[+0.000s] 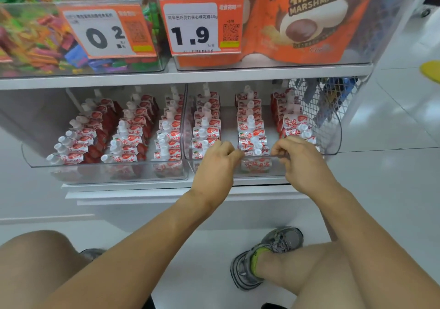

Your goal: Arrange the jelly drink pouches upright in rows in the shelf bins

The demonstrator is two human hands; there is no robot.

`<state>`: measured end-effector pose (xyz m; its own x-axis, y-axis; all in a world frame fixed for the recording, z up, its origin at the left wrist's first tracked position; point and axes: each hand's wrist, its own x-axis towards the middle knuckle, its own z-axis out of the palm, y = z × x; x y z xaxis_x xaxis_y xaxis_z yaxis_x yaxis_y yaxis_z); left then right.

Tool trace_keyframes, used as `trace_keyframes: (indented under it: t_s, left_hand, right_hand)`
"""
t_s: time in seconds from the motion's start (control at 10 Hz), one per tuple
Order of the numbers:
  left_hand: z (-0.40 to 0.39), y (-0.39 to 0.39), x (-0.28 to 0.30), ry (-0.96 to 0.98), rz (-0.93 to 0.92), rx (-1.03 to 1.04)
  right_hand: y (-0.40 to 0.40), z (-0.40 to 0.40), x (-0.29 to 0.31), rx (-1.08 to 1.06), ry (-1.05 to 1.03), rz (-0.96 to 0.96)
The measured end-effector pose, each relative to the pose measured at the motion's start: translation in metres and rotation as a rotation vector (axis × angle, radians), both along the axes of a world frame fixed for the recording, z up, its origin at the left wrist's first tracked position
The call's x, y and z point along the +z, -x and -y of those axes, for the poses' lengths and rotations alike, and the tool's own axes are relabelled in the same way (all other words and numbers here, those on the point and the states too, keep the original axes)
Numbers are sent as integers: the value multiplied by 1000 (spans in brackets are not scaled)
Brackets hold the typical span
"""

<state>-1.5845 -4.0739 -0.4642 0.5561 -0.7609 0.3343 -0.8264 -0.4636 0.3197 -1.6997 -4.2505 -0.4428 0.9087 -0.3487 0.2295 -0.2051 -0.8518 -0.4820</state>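
Left hand (215, 158): curling at the front wall of the right clear plastic bin (333, 139), centre frame, fingers bent; grip unclear.
Right hand (298, 158): fingers curling over the same rim.
Red-and-white spouted jelly pouches (252, 127): standing in 3 rows per bin, mid-frame.
Left clear bin (31, 158): sitting just beside.

Bright, even light filled the scene, and shadows were soft beneath the shelf (166, 77). Glare whitened the clear fronts of the bins (114, 172) and the floor (392, 122) shone pale. The price tags (192, 28) were sharp; the sweets (31, 39) at far left were smeared, and straight edges bowed toward the frame's corners.
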Motion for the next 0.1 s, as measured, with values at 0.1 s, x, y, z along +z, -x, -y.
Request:
trace_keyframes:
  t_s: [0.1]
  left_hand:
    - [-11, 5, 12, 36, -35, -56]
  right_hand:
    - [1, -3, 8, -5, 39, -40]
